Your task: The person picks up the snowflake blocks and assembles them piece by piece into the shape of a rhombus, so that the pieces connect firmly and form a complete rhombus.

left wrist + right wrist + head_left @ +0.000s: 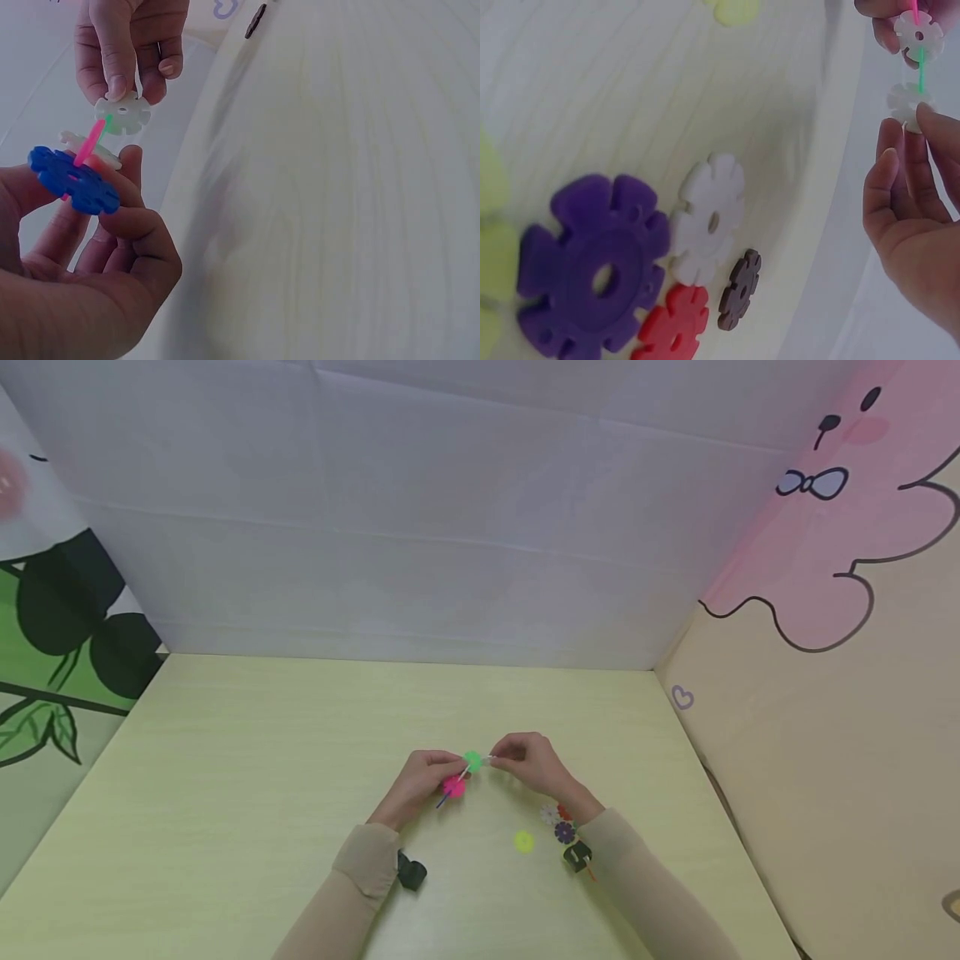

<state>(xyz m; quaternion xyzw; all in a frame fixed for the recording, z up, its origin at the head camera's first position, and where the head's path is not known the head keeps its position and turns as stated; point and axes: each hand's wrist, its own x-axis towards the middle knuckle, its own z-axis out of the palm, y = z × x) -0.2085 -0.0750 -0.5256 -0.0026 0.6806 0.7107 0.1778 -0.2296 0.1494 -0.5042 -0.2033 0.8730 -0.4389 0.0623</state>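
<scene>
The left hand (414, 783) and right hand (536, 763) face each other above the tabletop (262, 777), beyond and left of the flower-shaped purple plastic disc (565, 832). The left hand pinches a chain of slotted plastic discs standing crosswise in one another: a flower-shaped blue disc (56, 169), a flower-shaped pink disc (453, 787), a pale white middle disc (930, 34) and a flower-shaped green disc (472, 761). The right hand pinches a pale white end disc (136, 115) between thumb and fingers, its rim meeting the green disc; how far the two are slotted together cannot be told.

Near the purple disc, on its far side, lie a notched white disc (550, 814) and a notched red disc (564, 811). A notched brown disc (739, 289) also lies on that far side. Left of the purple disc, apart from it, lies a scalloped yellow disc (523, 842). Beige sleeves (367, 864) cover both forearms. A white sheet (375, 543) hangs well beyond the purple disc.
</scene>
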